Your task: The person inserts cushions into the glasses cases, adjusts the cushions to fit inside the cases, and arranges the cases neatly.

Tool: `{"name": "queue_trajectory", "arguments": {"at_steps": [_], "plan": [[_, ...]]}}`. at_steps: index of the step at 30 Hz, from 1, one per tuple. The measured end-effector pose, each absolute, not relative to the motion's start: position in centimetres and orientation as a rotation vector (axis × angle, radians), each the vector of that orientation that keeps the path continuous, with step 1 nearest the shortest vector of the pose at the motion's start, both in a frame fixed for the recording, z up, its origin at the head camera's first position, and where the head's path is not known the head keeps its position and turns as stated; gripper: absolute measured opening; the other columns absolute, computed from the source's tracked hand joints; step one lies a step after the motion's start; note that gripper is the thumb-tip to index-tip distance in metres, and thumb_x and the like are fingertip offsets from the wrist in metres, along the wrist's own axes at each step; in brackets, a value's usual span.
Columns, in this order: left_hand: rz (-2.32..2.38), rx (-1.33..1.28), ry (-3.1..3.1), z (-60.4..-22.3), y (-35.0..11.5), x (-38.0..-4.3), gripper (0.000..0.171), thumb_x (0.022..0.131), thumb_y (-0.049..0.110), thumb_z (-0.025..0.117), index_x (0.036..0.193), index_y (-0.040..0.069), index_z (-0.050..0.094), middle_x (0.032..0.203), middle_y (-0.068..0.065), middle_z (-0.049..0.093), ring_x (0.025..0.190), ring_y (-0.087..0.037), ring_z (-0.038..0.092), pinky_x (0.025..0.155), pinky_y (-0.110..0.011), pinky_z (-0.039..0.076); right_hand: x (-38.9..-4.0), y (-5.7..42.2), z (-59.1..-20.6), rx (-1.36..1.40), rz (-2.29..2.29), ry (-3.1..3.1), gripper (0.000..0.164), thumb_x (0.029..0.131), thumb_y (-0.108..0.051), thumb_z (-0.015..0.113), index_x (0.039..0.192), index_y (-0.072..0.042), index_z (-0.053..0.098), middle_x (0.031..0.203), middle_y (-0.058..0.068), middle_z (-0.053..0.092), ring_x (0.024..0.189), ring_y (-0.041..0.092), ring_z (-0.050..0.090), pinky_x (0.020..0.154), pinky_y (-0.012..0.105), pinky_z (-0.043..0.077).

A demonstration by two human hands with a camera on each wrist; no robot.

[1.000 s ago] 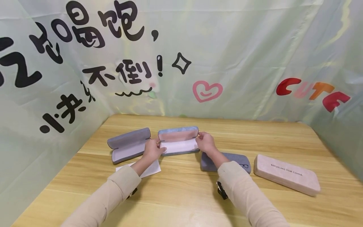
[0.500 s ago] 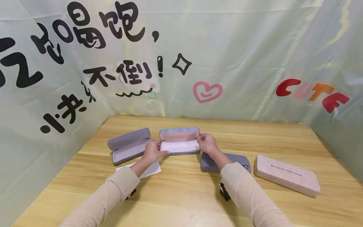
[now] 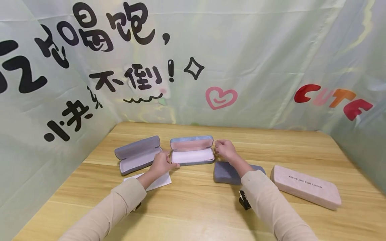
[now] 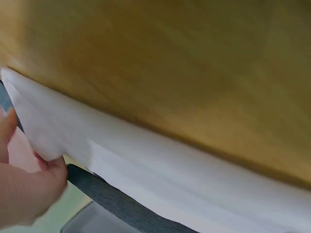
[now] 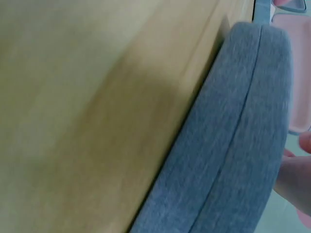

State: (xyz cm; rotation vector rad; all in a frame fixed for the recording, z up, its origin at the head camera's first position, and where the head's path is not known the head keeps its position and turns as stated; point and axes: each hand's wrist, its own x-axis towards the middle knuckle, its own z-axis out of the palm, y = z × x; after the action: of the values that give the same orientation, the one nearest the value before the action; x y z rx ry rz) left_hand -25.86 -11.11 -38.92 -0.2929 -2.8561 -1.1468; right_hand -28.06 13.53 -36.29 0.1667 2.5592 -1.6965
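A light-blue glasses case [image 3: 191, 138] stands open at the table's middle back, its lid lined in pink and a white layer [image 3: 193, 155] lying flat in its base. At its left end is my left hand [image 3: 158, 165], thumb extended along the front corner and fingers beside the end. The left wrist view shows a gap between that thumb and the fingers, with pink lining behind. My right hand [image 3: 226, 149] hovers just off the case's right end, fingers loosely curled and holding nothing. Below that forearm lies a closed blue-grey glasses case [image 5: 218, 145], partly covered by the sleeve.
An open grey glasses case [image 3: 137, 149] sits left of the light-blue one. In front of it, partly under my left forearm, lies a folded white sheet [image 3: 161, 181]. A closed pink glasses case [image 3: 306, 185] with lettering rests at the right. Printed fabric [image 3: 250, 67] encloses the table's back and sides.
My right hand has left the light-blue case's right end and drawn slightly rightward. My left thumb has slid from inside the base to its front corner. The case has shifted slightly right.
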Motion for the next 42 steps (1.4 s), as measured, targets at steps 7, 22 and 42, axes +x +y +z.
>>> {"name": "queue_trajectory", "arguments": {"at_steps": [7, 22, 42], "plan": [[-1.125, -0.374, -2.916, -39.7, -11.7, -26.9, 0.053, 0.068, 0.018, 0.082, 0.109, -0.007, 0.059, 0.059, 0.0, 0.044, 0.055, -0.01, 0.039, 0.049, -0.019, 0.032, -28.5, 13.9, -36.1, 0.076, -1.64, 2.551, 0.046, 0.1, -0.027, 0.035, 0.125, 0.01, 0.048, 0.111, 0.023, 0.055, 0.102, 0.031, 0.056, 0.087, 0.036, 0.048], [-1.13, -0.535, -2.949, -39.7, -12.3, -27.9, 0.034, 0.07, 0.016, 0.08, 0.091, 0.002, 0.057, 0.06, 0.002, 0.043, 0.055, -0.008, 0.039, 0.049, -0.018, 0.032, -29.2, 13.3, -36.2, -0.03, -1.483, 2.518, 0.07, 0.097, -0.051, 0.03, 0.145, 0.0, 0.023, 0.15, 0.021, 0.025, 0.138, 0.034, 0.024, 0.111, 0.048, 0.024], [-1.144, -0.509, -3.029, -39.8, -12.3, -28.9, 0.076, 0.071, 0.021, 0.08, 0.132, -0.008, 0.044, 0.061, 0.002, 0.042, 0.055, -0.009, 0.036, 0.048, -0.018, 0.029, -29.6, 13.6, -36.1, -0.025, -1.518, 2.476, 0.056, 0.096, -0.05, 0.035, 0.121, 0.0, 0.044, 0.089, 0.012, 0.044, 0.071, 0.02, 0.041, 0.066, 0.031, 0.036]]}}
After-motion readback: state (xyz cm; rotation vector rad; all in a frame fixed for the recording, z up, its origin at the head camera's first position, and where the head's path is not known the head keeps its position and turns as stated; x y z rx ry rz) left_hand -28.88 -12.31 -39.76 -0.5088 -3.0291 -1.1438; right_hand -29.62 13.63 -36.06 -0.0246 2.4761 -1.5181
